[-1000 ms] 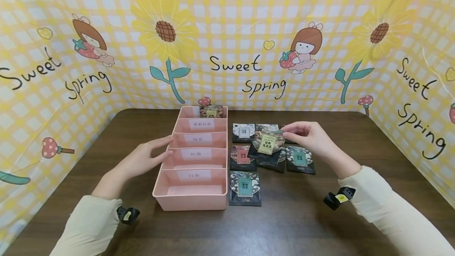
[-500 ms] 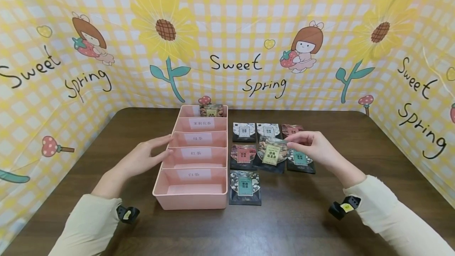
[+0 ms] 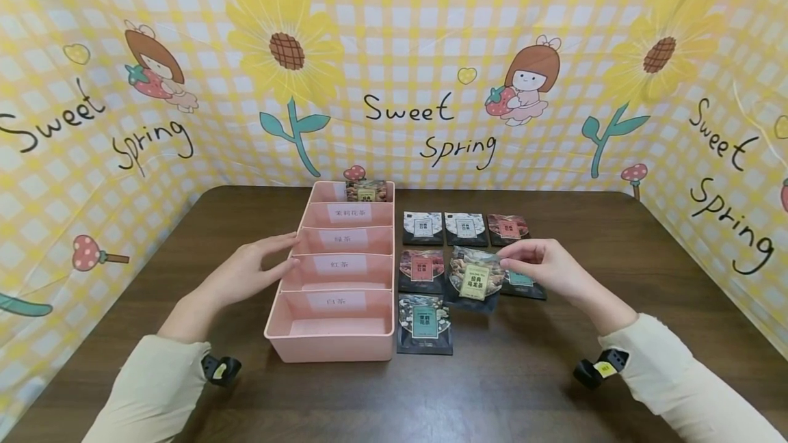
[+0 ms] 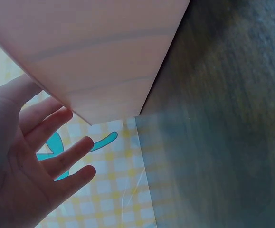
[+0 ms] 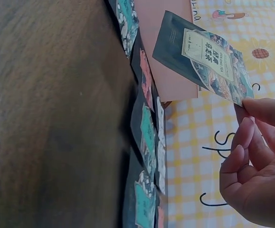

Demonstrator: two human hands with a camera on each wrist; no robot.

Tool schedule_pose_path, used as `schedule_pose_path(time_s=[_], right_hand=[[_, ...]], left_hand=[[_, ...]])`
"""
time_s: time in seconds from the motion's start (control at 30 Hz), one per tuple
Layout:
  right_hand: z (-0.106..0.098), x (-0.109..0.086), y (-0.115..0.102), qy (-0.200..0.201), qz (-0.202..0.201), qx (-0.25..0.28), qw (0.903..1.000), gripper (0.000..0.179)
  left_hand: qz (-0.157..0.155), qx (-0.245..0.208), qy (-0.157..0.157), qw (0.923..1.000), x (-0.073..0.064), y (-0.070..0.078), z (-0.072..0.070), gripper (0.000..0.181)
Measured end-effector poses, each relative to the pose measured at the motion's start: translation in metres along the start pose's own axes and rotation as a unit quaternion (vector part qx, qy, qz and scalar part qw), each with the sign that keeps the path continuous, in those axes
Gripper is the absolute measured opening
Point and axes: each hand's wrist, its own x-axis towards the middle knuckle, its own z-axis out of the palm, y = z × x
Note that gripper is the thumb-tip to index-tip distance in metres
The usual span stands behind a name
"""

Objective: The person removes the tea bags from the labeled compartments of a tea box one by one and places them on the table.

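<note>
My right hand (image 3: 544,269) pinches an oolong tea sachet (image 3: 475,280) by its upper corner between thumb and fingertips. The sachet is dark with a yellow-green label. In the right wrist view the held sachet (image 5: 208,61) hangs tilted above the tabletop, apart from the sachets lying below. My left hand (image 3: 246,269) rests its thumb and fingertips at the left rim of a long pink divided box (image 3: 329,351). In the left wrist view the other fingers (image 4: 71,159) spread loosely beside the wall. Another oolong sachet (image 3: 369,191) stands in the box's farthest compartment.
Right of the box lie sachets with white (image 3: 423,227), red (image 3: 421,271) and teal (image 3: 425,325) labels in rough rows. A teal one (image 3: 523,286) is partly covered by my right hand. White labels with Chinese writing mark the compartments. A patterned cloth (image 3: 394,53) rises behind the table.
My right hand has drawn the oolong sachet toward me and slightly right, uncovering the white and red sachets at the back. The left hand has stayed at the box.
</note>
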Motion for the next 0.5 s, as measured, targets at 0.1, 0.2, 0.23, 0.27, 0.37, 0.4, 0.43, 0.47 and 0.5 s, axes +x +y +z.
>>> schedule_pose_path(time_s=[0.1, 0.2, 0.23, 0.27, 0.37, 0.4, 0.43, 0.47, 0.5], right_hand=[[0.001, -0.001, 0.003, -0.002, 0.008, -0.002, 1.0, 0.03], [0.002, -0.001, 0.007, -0.003, 0.01, -0.005, 0.9999, 0.03], [0.003, -0.002, 0.008, -0.004, 0.011, -0.005, 0.9999, 0.03], [0.003, -0.002, 0.009, -0.005, 0.01, -0.006, 0.9999, 0.03], [0.004, -0.003, 0.011, -0.009, 0.011, -0.004, 0.9999, 0.03], [0.005, -0.003, 0.012, -0.011, 0.012, -0.003, 0.9999, 0.03], [0.005, -0.004, 0.013, -0.012, 0.015, -0.004, 0.9998, 0.03], [0.005, -0.004, 0.013, -0.013, 0.016, -0.004, 0.9998, 0.03], [0.006, -0.005, 0.014, -0.015, 0.018, -0.003, 0.9997, 0.03]], left_hand=[[0.004, 0.005, 0.008, 0.9999, 0.0, 0.0, 0.001, 0.046], [0.008, 0.008, 0.014, 0.9998, 0.0, 0.001, 0.001, 0.045], [0.008, 0.008, 0.014, 0.9998, 0.0, 0.0, 0.001, 0.044], [0.008, 0.009, 0.015, 0.9998, 0.0, 0.0, 0.001, 0.044], [0.005, 0.008, 0.013, 0.9999, 0.001, 0.0, 0.002, 0.045], [0.006, 0.008, 0.013, 0.9999, 0.001, -0.001, 0.002, 0.045], [0.005, 0.007, 0.012, 0.9999, 0.001, -0.001, 0.003, 0.045], [0.005, 0.007, 0.012, 0.9999, 0.001, -0.001, 0.003, 0.045], [0.005, 0.006, 0.012, 0.9999, 0.002, -0.001, 0.003, 0.045]])
